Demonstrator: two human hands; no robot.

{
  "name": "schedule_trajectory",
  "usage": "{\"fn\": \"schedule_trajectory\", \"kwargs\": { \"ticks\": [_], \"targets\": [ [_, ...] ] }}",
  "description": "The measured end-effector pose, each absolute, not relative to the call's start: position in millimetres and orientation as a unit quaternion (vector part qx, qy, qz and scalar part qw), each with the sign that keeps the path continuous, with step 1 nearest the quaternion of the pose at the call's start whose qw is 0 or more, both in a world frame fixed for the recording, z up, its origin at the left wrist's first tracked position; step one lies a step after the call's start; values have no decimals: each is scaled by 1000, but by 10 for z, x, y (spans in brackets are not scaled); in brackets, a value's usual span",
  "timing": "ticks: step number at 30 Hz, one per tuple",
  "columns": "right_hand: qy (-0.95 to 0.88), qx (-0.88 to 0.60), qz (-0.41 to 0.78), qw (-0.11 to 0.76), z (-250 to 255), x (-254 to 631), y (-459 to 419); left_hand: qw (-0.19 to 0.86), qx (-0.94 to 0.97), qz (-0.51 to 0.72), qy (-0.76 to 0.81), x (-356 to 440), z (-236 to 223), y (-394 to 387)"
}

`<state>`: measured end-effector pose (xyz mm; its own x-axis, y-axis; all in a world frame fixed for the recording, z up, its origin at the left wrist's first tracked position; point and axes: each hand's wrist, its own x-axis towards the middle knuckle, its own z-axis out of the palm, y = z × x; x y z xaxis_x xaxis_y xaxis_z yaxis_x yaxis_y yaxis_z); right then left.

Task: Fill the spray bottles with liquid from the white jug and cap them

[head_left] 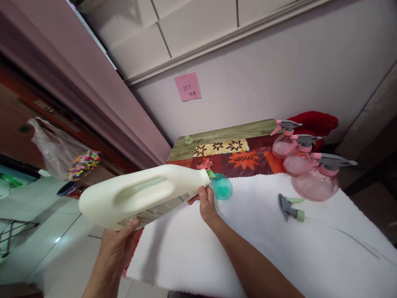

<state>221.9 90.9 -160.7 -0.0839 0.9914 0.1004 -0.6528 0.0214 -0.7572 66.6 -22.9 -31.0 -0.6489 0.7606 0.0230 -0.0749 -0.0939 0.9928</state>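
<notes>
A large cream-coloured detergent jug (pixel 105 196) is tipped nearly level, its green spout (pixel 211 174) at the mouth of a small round teal bottle (pixel 222 189) on the white cloth. My left hand (pixel 122 236) grips the jug's lower body from beneath, thumb on the label. Close to the neck, my right hand (pixel 206 203) closes on the jug's underside, its other fingers partly hidden. A grey and green spray head (pixel 290 209) with a long clear tube lies on the cloth to the right. Near the table's back left corner sits a green cap (pixel 188 140).
Three pink spray bottles (pixel 315 182) line the table's right side, a red cloth item (pixel 316 124) behind them. The white cloth (pixel 198 256) covers the table's front. A pink note (pixel 187 87) is on the wall. At left hangs a plastic bag (pixel 51 145) with colourful pieces.
</notes>
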Motion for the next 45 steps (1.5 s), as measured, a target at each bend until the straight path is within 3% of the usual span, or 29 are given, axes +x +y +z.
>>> {"fn": "schedule_trajectory", "kwargs": {
  "ticks": [45],
  "targets": [
    [-346,-241,645,637,-1659,2235,962,248,346,651,629,686,-181,-170]
  ]
}}
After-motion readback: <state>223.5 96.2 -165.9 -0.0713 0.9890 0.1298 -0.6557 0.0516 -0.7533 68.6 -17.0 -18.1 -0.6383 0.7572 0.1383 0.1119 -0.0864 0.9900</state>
